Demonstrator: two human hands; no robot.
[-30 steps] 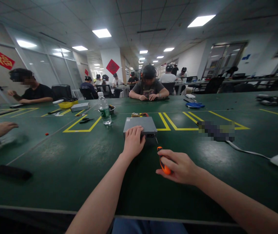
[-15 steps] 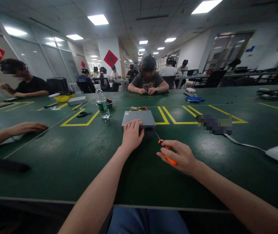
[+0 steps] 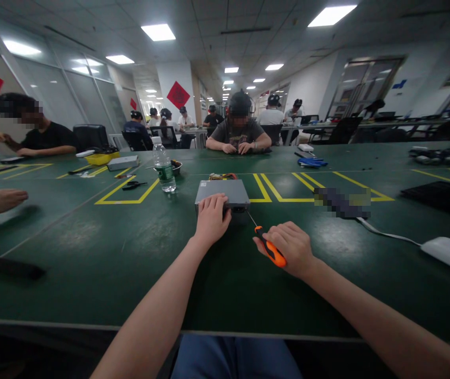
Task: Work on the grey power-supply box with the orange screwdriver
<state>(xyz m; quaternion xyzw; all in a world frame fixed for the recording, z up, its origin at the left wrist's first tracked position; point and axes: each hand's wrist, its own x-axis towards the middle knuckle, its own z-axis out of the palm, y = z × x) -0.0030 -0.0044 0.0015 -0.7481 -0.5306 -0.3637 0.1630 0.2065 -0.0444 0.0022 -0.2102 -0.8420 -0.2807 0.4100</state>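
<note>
A grey metal computer power supply (image 3: pixel 230 190) lies on the green table, its socket side facing me and coloured cables (image 3: pixel 221 177) bunched behind it. My left hand (image 3: pixel 211 220) grips its near left part, fingers flat over the top and thumb against the near side. In my right hand (image 3: pixel 288 246) is an orange and black screwdriver (image 3: pixel 274 252), the fingers wrapped round its handle. The screwdriver's thin shaft points up and left, with its tip at the near right corner of the case. The exact contact of the tip is too small to tell.
A water bottle (image 3: pixel 165 171) stands behind left, by a bowl (image 3: pixel 176 167) and black pliers-like tool (image 3: pixel 133 185). To the right lie a blurred dark object (image 3: pixel 339 202) and a white power strip (image 3: pixel 449 253). A co-worker's hand (image 3: pixel 6 200) is at left; another person (image 3: pixel 240 129) sits opposite.
My right fingers have closed from a loose, spread hold to a tighter wrap round the screwdriver handle. My left hand stays on the power supply. The co-worker's hand at left has drawn back leftward.
</note>
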